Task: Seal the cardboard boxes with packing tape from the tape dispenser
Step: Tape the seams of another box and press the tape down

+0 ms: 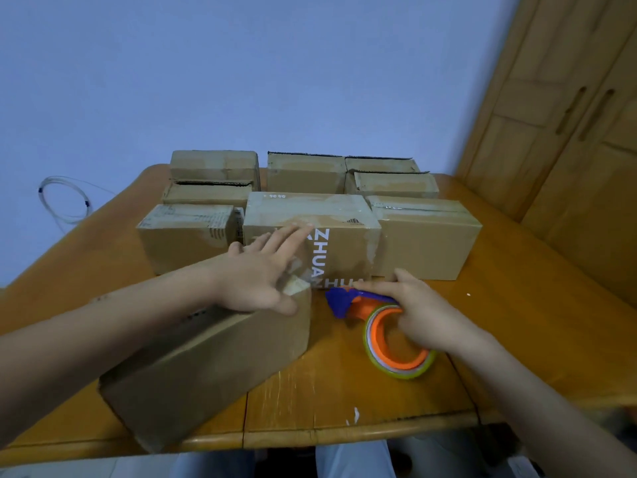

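— What lay nearest the camera?

— A long cardboard box (206, 367) in the lower left of the frame, set at an angle on the wooden table (362, 401), its near corner over the table's front edge. The left hand (262, 270) lay at its far end with fingers stretched nearly straight, palm down on the box top; it gripped nothing.

— And the tape dispenser?

— The tape dispenser (379, 322), orange with a blue front part, sat on the table just right of centre, beside that box and apart from it. The right hand (418, 312) rested over it, forefinger stretched along the blue part, the other fingers curved over the roll. Whether they truly gripped it, I could not tell.

— What stood behind?

— A box printed with white letters (310, 236) at mid-frame, just beyond the left fingertips. A plain box (427, 236) touched its right side; a labelled box (186, 236) stood near its left. More boxes (306, 174) made a back row, some with flaps unsealed. At far left, a coiled clear cable (65, 198) hung on the blue wall (241, 81); wooden cupboard doors (568, 132) filled the upper right.
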Available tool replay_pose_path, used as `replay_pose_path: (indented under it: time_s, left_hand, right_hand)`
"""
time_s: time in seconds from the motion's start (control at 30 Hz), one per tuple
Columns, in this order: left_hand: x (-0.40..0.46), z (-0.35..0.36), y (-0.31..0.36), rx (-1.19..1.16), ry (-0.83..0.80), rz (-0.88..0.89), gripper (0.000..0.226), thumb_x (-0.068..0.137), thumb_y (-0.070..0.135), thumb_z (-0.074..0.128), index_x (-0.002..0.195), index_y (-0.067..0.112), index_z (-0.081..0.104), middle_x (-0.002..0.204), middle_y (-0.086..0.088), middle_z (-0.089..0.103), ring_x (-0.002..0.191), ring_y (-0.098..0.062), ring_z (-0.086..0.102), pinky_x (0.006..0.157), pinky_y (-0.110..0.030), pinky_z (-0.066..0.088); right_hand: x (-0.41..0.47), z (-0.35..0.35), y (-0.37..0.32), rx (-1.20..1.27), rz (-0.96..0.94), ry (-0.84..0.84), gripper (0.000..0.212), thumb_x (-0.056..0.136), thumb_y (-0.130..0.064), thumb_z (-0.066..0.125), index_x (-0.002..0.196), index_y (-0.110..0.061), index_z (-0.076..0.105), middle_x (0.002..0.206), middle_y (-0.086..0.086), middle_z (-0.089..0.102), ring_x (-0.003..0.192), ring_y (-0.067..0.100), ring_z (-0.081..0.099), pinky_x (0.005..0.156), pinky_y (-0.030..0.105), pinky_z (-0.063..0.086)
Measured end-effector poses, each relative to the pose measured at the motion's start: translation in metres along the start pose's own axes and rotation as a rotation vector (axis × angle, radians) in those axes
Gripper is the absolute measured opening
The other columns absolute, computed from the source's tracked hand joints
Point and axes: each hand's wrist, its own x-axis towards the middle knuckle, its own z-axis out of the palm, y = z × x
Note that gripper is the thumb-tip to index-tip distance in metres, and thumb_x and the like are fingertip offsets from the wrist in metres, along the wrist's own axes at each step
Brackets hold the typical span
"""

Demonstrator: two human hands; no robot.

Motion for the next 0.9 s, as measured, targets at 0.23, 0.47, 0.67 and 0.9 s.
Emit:
replay_pose_path:
  time_s: [0.23, 0.47, 0.67, 0.9]
  left_hand:
    - [-0.022, -0.011, -0.009, 0.081, -0.085, 0.171, 0.118, 0.077, 0.054, 0.064, 0.132, 0.047, -0.04, 0.153, 0.015, -0.033, 0.144, -0.015, -0.024, 0.116, -0.054, -0.011]
    - [-0.046, 0.015, 0.004, 0.191, 0.091, -0.067, 0.117, 0.066, 0.089, 0.038, 0.131, 0.038, -0.045, 0.152, 0.0, -0.036, 0.145, -0.026, -0.022, 0.118, -0.045, -0.008]
    - [-0.045, 0.022, 0.002, 0.114, 0.139, -0.127, 0.114, 0.08, 0.075, 0.046, 0.147, 0.018, -0.026, 0.159, -0.007, -0.02, 0.146, -0.021, -0.018, 0.114, -0.029, -0.008]
    - [-0.05, 0.02, -0.007, 0.04, 0.13, 0.051, 0.116, 0.08, 0.068, 0.054, 0.143, 0.022, -0.032, 0.144, 0.012, -0.033, 0.142, -0.006, -0.024, 0.11, -0.017, -0.014]
  right_hand:
    - [0.03, 0.022, 0.03, 0.392, 0.005, 0.005, 0.081, 0.08, 0.014, 0.056, 0.139, -0.039, 0.038, 0.105, -0.016, 0.057, 0.055, -0.002, 0.054, 0.048, 0.016, 0.041]
    - [0.037, 0.034, 0.039, 0.227, 0.038, 0.044, 0.062, 0.084, 0.001, 0.066, 0.137, -0.026, 0.05, 0.127, -0.001, 0.061, 0.104, 0.007, 0.054, 0.076, 0.012, 0.042]
    - [0.015, 0.022, 0.019, 0.177, -0.033, 0.338, 0.06, 0.089, -0.006, 0.062, 0.142, -0.028, 0.043, 0.133, -0.007, 0.048, 0.129, 0.014, 0.04, 0.103, 0.02, 0.033]
    - [-0.001, 0.05, -0.057, 0.587, -0.327, 0.685, 0.055, 0.088, -0.005, 0.051, 0.137, -0.031, 0.046, 0.126, -0.017, 0.053, 0.12, -0.005, 0.046, 0.095, 0.007, 0.036]
